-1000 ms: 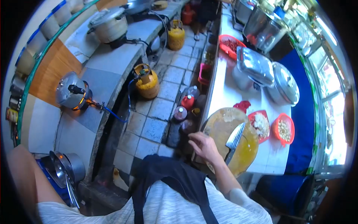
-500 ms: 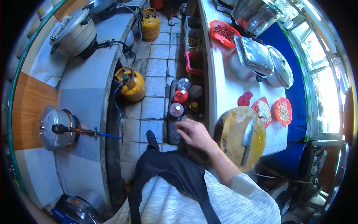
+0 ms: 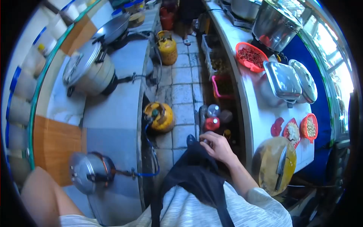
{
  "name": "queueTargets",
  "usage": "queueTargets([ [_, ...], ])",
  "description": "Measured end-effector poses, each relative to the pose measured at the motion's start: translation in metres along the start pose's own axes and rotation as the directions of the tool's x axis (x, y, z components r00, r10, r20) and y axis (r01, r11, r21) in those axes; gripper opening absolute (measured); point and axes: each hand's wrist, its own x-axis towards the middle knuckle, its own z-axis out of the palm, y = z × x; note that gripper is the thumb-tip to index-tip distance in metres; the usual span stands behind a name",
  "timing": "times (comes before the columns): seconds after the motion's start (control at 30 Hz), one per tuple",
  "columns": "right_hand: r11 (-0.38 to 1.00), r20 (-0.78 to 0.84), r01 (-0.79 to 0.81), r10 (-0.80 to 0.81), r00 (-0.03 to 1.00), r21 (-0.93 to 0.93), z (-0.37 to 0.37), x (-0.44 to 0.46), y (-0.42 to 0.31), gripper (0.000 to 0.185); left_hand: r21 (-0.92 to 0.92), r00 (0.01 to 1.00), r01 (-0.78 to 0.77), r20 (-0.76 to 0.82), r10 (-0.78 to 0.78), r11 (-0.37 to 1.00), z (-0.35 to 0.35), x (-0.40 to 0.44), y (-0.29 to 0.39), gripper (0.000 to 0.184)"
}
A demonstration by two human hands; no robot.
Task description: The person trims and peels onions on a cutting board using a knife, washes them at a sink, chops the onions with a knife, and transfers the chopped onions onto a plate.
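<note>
My right hand [image 3: 218, 147] hangs over the aisle with fingers loosely bent and apart, holding nothing, beside my black apron [image 3: 191, 168]. Right of it, a knife [image 3: 281, 167] lies on a round wooden chopping board [image 3: 270, 162] at the counter's near end. My left arm [image 3: 47, 193] is bent upward at the left edge, its hand out of sight. Near that arm, a pressure cooker [image 3: 85, 172] sits on a lit burner. Past the board are a red basket of pale pieces [image 3: 310, 128], a red dish of chopped white food [image 3: 292, 133] and a red item [image 3: 277, 127].
Yellow gas cylinders [image 3: 160, 117] stand on the tiled floor [image 3: 183, 99] by the left counter [image 3: 113, 113]. Bottles [image 3: 212, 123] stand below the right counter [image 3: 261, 108]. Red chillies fill a basket [image 3: 251, 56]. A person's feet [image 3: 187, 41] show farther along the aisle.
The view has shifted forward along the aisle and turned left. My left arm has come back into view, raised. My right hand stays low and empty.
</note>
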Motion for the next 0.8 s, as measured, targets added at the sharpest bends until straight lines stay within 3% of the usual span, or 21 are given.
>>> queueTargets([
  [0.27, 0.982, -0.186, -0.175, 0.158, 0.97, -0.077, -0.02, 0.152, 0.11, 0.019, -0.061, 0.99, -0.09, 0.106, 0.096, 0.994, 0.024, 0.118, -0.207, 0.055],
  [0.33, 0.945, -0.121, -0.321, 0.313, 0.942, -0.059, -0.032, 0.216, 0.169, 0.017, -0.047, 0.964, 0.066, -0.256, -0.076, 0.997, 0.104, 0.093, -0.369, 0.035],
  [0.37, 0.919, -0.085, -0.392, 0.387, 0.918, -0.05, -0.038, 0.252, 0.205, 0.016, -0.29, 0.84, 0.393, -0.272, -0.469, 0.873, 0.14, 0.079, -0.433, 0.033],
  [0.4, 0.887, -0.047, -0.46, 0.458, 0.887, -0.043, -0.045, 0.29, 0.244, 0.016, -0.316, 0.666, 0.67, -0.145, -0.732, 0.672, 0.163, 0.052, -0.495, 0.039],
  [0.43, 0.867, -0.095, -0.498, 0.494, 0.864, -0.02, -0.047, 0.327, 0.292, 0.017, -0.087, 0.538, 0.833, -0.103, -0.836, 0.547, 0.182, -0.025, -0.565, 0.042],
  [0.47, 0.842, -0.136, -0.539, 0.534, 0.834, 0.003, -0.044, 0.359, 0.344, 0.019, 0.152, 0.405, 0.902, 0.024, -0.914, 0.404, 0.201, -0.06, -0.606, 0.043],
  [0.5, 0.829, -0.125, -0.559, 0.556, 0.822, 0.01, -0.041, 0.39, 0.395, 0.019, 0.191, 0.262, 0.945, 0.042, -0.964, 0.265, 0.222, -0.105, -0.633, 0.045],
  [0.57, 0.717, -0.258, -0.697, 0.671, 0.695, -0.014, -0.034, 0.448, 0.493, 0.02, 0.432, 0.024, 0.889, 0.29, -0.957, 0.154, 0.222, -0.217, -0.658, 0.053],
  [0.63, 0.703, -0.424, -0.67, 0.696, 0.579, 0.24, -0.024, 0.491, 0.575, 0.023, 0.679, -0.276, 0.733, 0.36, -0.891, 0.047, 0.215, -0.244, -0.644, 0.049],
  [0.67, 0.658, -0.451, -0.7, 0.733, 0.51, 0.277, -0.006, 0.5, 0.633, 0.032, 0.597, -0.229, 0.799, 0.415, -0.88, 0.074, 0.203, -0.279, -0.642, 0.05],
  [0.7, 0.63, -0.424, -0.676, 0.769, 0.478, 0.381, 0.012, 0.509, 0.686, 0.034, 0.646, -0.415, 0.76, 0.403, -0.816, -0.067, 0.186, -0.309, -0.636, 0.049],
  [0.73, 0.597, -0.398, -0.644, 0.801, 0.446, 0.479, 0.024, 0.517, 0.73, 0.036, 0.693, -0.58, 0.694, 0.38, -0.721, -0.194, 0.18, -0.283, -0.636, 0.048],
  [0.8, 0.23, -0.261, -0.901, 0.956, 0.137, 0.369, 0.018, 0.558, 0.77, 0.039, 0.673, -0.616, 0.691, 0.36, -0.701, -0.262, 0.188, -0.252, -0.65, 0.047],
])
